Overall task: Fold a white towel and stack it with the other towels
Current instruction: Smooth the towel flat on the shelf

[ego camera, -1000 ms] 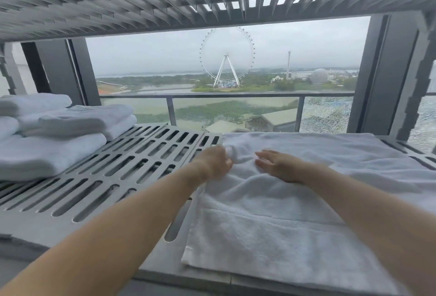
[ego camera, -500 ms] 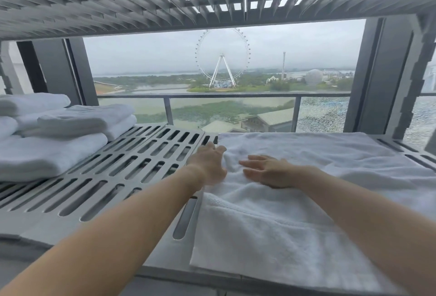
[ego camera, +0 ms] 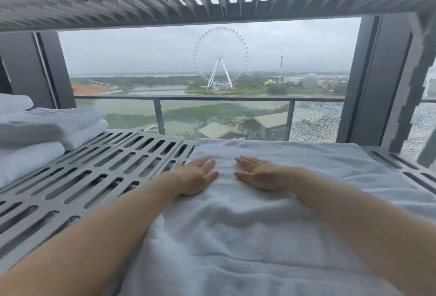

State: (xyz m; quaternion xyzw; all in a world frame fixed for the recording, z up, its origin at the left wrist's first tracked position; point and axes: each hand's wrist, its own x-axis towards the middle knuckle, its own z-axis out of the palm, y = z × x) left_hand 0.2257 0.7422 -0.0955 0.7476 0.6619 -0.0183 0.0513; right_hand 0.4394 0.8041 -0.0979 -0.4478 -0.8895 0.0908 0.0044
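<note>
Both hands are down flat on the white towel [ego camera: 236,236]. The left hand [ego camera: 198,175] sits near the towel's left edge, fingers straight and a little spread, gripping nothing. The right hand [ego camera: 257,174] lies just beside it toward the towel's middle, equally flat and released, palm on the cloth. That reads as a smoothing press: open palms flatten the pile and push the wrinkles out so the layers lie even for the next fold. The towel itself is spread across the slotted grey shelf [ego camera: 106,173], banded hem nearest the person, far edge squared off toward the shelf's back. It looks doubled over already, though how many layers I can't tell. Soft ridges show in the cloth on the person's side of the hands, so I'd say there's more flattening to do. Off to the towel's left, well apart across the bare slots, sits the stack of folded towels [ego camera: 47,128]. That's the destination, and being set off to that side it leaves the folding its own room. My call is mid-fold, with further folds and the carry across to come.
</note>
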